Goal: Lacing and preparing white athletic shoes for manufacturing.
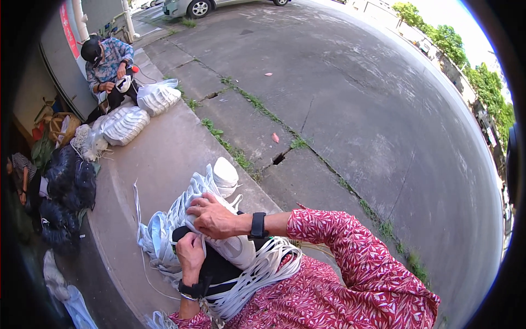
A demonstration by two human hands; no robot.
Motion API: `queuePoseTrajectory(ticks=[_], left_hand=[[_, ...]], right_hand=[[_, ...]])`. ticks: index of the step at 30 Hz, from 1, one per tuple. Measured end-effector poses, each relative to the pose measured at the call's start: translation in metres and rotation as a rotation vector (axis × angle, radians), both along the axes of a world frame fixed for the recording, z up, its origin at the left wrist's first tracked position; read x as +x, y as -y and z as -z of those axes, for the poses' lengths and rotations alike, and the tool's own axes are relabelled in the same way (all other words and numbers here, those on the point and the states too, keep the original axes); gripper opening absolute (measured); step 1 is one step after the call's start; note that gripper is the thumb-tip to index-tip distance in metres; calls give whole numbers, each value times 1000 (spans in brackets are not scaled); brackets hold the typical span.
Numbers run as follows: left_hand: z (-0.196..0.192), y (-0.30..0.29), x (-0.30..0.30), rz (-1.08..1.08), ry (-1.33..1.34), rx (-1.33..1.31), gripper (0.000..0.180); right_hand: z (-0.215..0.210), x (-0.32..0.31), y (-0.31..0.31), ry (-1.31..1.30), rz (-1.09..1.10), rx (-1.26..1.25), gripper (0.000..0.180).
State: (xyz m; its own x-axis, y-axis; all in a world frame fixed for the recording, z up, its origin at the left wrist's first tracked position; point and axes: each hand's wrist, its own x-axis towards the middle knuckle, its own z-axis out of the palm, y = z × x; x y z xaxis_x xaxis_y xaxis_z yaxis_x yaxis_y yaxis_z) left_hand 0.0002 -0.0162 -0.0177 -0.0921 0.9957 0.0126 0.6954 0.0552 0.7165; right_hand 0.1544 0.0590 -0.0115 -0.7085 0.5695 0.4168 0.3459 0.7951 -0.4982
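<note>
- Lower centre of the frame: the person's lap, with red-and-white patterned sleeves and a loose bundle of white straps (pixel 263 271) draped across it.
- Left hand (pixel 190 253), lower centre-left: its grip is curled closed on the near edge of a black piece (pixel 219 266) lying on the lap; a dark band sits at the wrist.
- Right hand (pixel 215 216), just above the left: fingers spread and pressing down on a white shoe upper (pixel 233 244), the grip holding it against the black piece; a black watch (pixel 257 225) is on the wrist.
- The white shoe upper lies in the centre-lower part of the frame, between the two hands, touching both.
- Just beyond the hands, centre-left: a stack of white shoe uppers (pixel 189 205) resting on the concrete step (pixel 159 153), with loose white laces trailing to the left.
- Left edge, mid-height: dark bags (pixel 68 186) piled beside the step.
- Upper left: two full white sacks (pixel 126 123) on the step, and behind them a second person (pixel 109 66) seated, in a blue patterned top and dark cap, hands on a white item.
- Centre to right: a cracked concrete road (pixel 356 109) with grass in the seams.
- Top edge: a parked car (pixel 192 6); upper right, trees (pixel 455 41).
</note>
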Motion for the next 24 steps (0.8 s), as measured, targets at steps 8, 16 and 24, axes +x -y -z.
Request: queuePoseTrajectory(ticks=[8,16,24], left_hand=[[-20,2,15,-74,-125,46,25],[-24,-10,-8,309,-232,300,27],[-31,-6,10,119,-25,337,40]], right_hand=[[8,6,-3,-53,42,54,7],[3,4,-2,-95,-4,26,15],[-30,52,-33,-153,49,-15,6]])
